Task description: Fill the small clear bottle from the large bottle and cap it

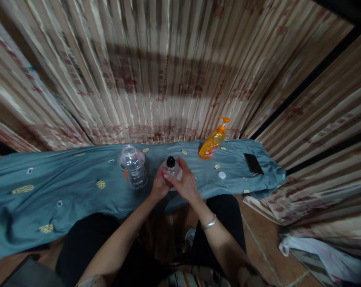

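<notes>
Fingers point(173, 180) around black-capped bottle point(173, 170)

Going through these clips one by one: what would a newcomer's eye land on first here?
Probably the orange pump bottle, the brightest thing in view, toward the back right of the teal cloth. Next, at the centre, the left hand and right hand around a small bottle with a black top. A clear jar stands to their left.
</notes>
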`<state>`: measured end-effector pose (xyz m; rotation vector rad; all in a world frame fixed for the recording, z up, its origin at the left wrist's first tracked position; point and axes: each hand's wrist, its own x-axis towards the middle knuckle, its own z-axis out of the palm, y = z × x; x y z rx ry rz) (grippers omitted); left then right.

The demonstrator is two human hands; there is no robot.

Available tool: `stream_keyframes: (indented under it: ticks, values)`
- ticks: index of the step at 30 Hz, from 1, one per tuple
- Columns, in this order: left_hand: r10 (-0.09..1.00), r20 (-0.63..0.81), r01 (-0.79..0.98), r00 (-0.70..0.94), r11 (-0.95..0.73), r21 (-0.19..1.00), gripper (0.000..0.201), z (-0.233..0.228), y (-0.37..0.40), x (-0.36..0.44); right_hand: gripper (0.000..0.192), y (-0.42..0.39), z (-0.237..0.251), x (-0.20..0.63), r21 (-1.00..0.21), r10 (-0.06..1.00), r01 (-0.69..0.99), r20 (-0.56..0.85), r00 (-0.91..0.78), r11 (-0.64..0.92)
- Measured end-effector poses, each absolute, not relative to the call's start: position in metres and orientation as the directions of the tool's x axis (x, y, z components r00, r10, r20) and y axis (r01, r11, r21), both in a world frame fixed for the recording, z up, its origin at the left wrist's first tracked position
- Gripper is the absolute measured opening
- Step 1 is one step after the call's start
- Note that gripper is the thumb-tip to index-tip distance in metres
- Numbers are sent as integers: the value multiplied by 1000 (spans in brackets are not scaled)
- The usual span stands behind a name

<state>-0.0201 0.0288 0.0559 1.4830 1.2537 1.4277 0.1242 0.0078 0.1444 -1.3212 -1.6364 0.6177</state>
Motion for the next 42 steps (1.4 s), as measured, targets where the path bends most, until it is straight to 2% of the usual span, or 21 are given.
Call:
stream_keyframes:
  ticks: [2, 8, 13, 18, 23, 25, 29, 34, 42]
  values:
    - [959, 272, 210, -74, -252, 945, 51, 57, 28, -21, 85, 13, 156, 127, -836, 925, 437, 379, 20, 333]
    - [974, 219, 288, -55, -195, 938, 51, 61, 25, -24, 41, 27, 175, 120, -868, 923, 326, 384, -42, 375]
    - [984, 177, 307, -39, -156, 939, 50, 61, 22, -27, 30, 27, 174, 121, -868, 911, 279, 380, -161, 411]
    - [987, 159, 298, -16, -147, 943, 50, 57, 25, -28, 37, 35, 184, 130, -856, 900, 308, 338, -274, 415]
    - [983, 184, 281, -2, -176, 943, 50, 53, 29, -28, 74, 42, 185, 143, -874, 918, 284, 355, -178, 393]
    - [981, 192, 280, -4, -183, 943, 49, 53, 30, -28, 80, 43, 182, 149, -888, 925, 261, 352, -140, 377]
    - [982, 187, 285, -13, -176, 942, 48, 53, 30, -28, 82, 37, 180, 155, -901, 927, 224, 349, -136, 372]
    - [982, 187, 290, -9, -176, 941, 50, 54, 26, -27, 88, 31, 180, 138, -886, 923, 262, 351, -161, 382]
    - [984, 176, 296, -14, -164, 941, 49, 55, 26, -28, 70, 27, 177, 149, -889, 933, 295, 360, -27, 351]
